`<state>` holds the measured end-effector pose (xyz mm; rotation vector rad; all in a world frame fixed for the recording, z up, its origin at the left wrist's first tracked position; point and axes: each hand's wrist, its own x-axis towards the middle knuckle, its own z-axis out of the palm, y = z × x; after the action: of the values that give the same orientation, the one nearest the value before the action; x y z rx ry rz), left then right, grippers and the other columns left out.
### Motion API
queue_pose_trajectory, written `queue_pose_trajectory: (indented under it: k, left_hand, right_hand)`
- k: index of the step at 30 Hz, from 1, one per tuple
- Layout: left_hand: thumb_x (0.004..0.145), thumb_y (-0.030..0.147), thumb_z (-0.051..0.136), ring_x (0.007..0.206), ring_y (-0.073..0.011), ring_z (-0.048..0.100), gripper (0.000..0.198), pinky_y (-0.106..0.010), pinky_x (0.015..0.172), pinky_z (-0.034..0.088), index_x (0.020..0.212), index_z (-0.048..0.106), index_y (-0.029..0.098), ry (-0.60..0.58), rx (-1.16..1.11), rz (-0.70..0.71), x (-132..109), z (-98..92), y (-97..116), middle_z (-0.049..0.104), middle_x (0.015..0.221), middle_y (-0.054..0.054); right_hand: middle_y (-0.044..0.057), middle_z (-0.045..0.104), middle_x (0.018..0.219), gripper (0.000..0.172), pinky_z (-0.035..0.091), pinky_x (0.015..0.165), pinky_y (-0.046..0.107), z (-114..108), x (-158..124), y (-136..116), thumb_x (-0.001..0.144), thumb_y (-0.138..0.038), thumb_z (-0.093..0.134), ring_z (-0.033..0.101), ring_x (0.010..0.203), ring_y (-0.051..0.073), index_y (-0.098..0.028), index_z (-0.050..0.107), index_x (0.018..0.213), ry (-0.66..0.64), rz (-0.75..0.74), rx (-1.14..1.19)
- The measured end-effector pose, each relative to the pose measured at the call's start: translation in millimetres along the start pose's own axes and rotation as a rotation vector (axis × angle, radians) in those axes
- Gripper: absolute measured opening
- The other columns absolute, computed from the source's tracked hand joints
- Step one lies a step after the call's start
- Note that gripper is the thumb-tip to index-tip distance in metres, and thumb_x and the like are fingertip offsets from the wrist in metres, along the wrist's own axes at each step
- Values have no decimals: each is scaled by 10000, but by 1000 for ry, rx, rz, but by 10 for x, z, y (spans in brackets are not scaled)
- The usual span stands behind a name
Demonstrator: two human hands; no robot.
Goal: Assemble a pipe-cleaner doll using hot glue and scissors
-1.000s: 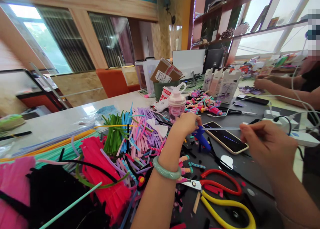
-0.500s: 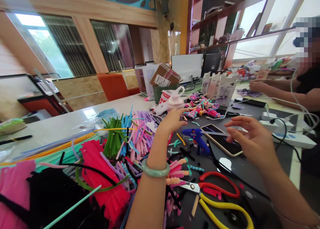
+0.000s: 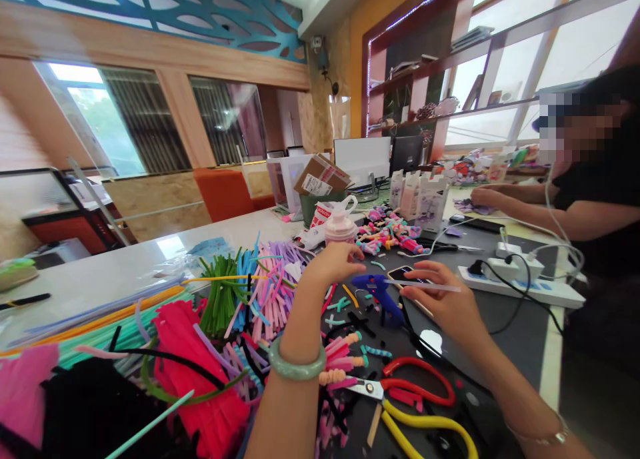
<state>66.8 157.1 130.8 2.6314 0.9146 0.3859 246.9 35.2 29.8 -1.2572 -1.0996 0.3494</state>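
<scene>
My left hand (image 3: pixel 333 264), a green bangle on its wrist, reaches forward with curved fingers apart from the thumb. It is just above the nozzle end of a blue glue gun (image 3: pixel 383 297); I see nothing in it. A translucent glue stick (image 3: pixel 425 285) sticks out of the gun's back and passes in front of my right hand (image 3: pixel 445 299). That hand is open, thumb and fingers apart, over the phone (image 3: pixel 400 272), which it partly hides. Whether it touches the phone is unclear. Red-and-yellow-handled scissors (image 3: pixel 400 395) lie nearer to me.
Pipe cleaners in bundles, green (image 3: pixel 220 282), pink (image 3: pixel 180 365) and black (image 3: pixel 115 405), cover the left. A pink bottle (image 3: pixel 340 229) and colourful small figures (image 3: pixel 390 229) stand or lie behind. At right are a power strip (image 3: pixel 525 285) and a co-worker's hands (image 3: pixel 487 197).
My right hand has moved left, closer to the glue gun and over the phone. My left fingers have curled downward toward the nozzle. The view has tilted up and shifted right.
</scene>
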Motion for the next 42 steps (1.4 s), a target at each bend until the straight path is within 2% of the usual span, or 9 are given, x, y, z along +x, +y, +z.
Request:
queue_pose_trajectory:
  k: [4,8,11,17,21,23,27,30,42]
  left_hand:
    - [731,384,665,818,-153,658,358,-198,699,478,1044,696,213,-189,30,-98,-206,-179,-1,725,924,-19]
    - [752,364,632,933,-214,647,304,-256,745,475,999,689,197,51,214,-380,-268,-239,38,707,1026,-75]
    - [814,389,528,1001,-239,624,312,-296,770,468,1017,663,194,171,234,-374,-274,-240,175,681,1094,-97]
    - [736,497,608,914,-263,645,361,-313,729,472,950,669,213,242,248,-412,-541,-403,577,705,995,-85]
    - [750,396,633,958,-299,640,318,-338,742,488,995,644,194,401,407,-508,-631,-411,613,699,1002,-116]
    - [775,328,614,994,-317,635,301,-357,762,496,1033,636,175,339,463,-513,-618,-292,580,687,1035,-150]
    - [810,205,566,1029,-309,636,253,-380,824,495,1041,644,138,24,476,-463,-589,115,608,691,1023,-175]
    - [795,165,587,1012,-278,653,249,-333,794,508,1034,650,138,-153,409,-436,-566,342,699,680,1084,-174]
    - [565,220,797,928,-323,676,415,-386,762,528,960,693,145,-371,492,-348,-543,466,382,711,951,-183]
  right_hand:
    - [71,710,868,406,588,625,351,30,10,97,635,-390,725,694,636,205,-185,603,963,-55,22,-102]
    - [52,715,754,306,581,664,377,110,36,217,640,-328,711,694,659,229,-184,672,907,-177,1,-253]
    - [90,729,878,357,561,743,390,198,29,272,648,-289,729,693,784,246,-173,688,983,-236,-67,-409]
    - [119,717,973,374,516,803,379,323,20,284,678,-162,690,666,875,251,-135,671,1051,-300,-133,-590]
    - [115,714,1004,355,498,819,383,355,46,288,673,-147,680,658,905,258,-153,683,1027,-290,-116,-598]
    - [111,720,987,338,502,791,374,367,56,289,679,-160,672,662,872,253,-152,688,1017,-287,-110,-589]
    - [67,739,854,269,506,735,338,371,71,288,671,-145,645,671,791,234,-175,715,928,-280,-123,-552]
    - [68,737,944,307,501,785,347,338,84,286,691,-176,617,672,861,243,-186,704,985,-246,-140,-524]
    - [104,745,885,350,537,797,440,216,88,168,653,-336,658,696,805,284,-146,705,943,20,-43,-244]
